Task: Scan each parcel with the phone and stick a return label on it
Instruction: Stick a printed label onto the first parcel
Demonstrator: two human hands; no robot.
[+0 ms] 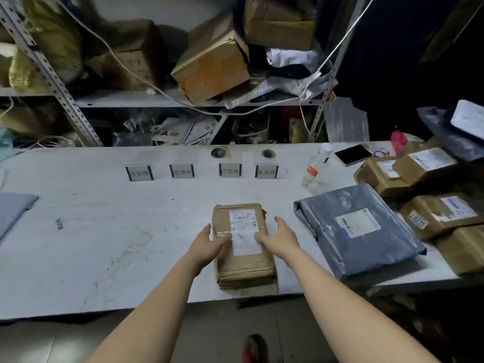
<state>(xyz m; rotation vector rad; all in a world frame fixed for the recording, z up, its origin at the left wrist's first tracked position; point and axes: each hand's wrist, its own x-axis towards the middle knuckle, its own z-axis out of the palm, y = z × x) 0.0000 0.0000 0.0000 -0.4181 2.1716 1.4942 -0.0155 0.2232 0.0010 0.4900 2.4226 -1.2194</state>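
The left hand (205, 246) and right hand (281, 241) rest loose-fingered, slightly apart, on the brown parcel (245, 269) mid-frame on the table (104, 231).

The light is dim and bluish and falls mostly on the desk (104, 231). The right background is almost black. Straight shelf (146, 100) lines bend at the edges, and the whole picture is soft.

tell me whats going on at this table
A person rests the left hand and the right hand on a brown parcel near the front edge of the white table. The phone lies at the far right, untouched. A grey mailer bag and several brown boxes sit on the right.
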